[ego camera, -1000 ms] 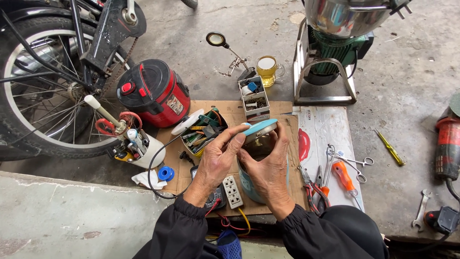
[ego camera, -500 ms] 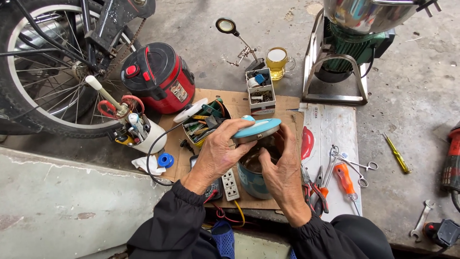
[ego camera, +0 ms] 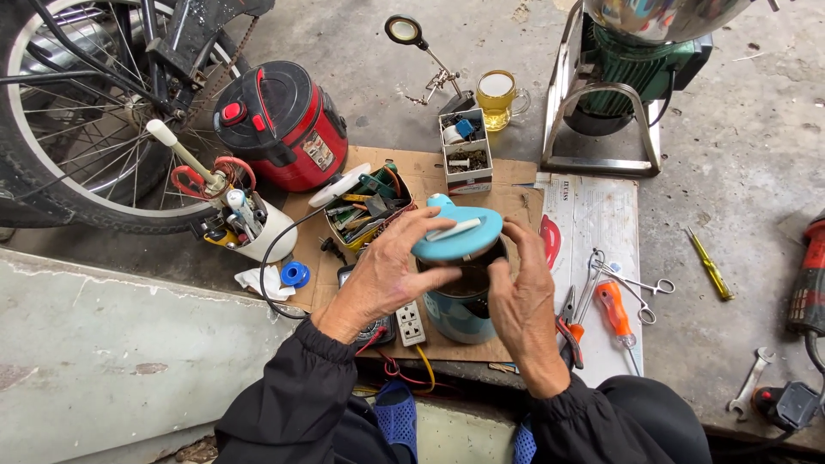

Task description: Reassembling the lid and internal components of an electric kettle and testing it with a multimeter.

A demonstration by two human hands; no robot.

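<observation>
A red rice cooker stands beside a bicycle wheel, with an orange-handled screwdriver near scissors.

concrete floor, cardboard sheet on it, red cooker, yellow screwdriver, wrench

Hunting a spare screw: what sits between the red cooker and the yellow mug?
In the head view, a small open box of screws and bits, with a magnifier stand behind it.
</observation>
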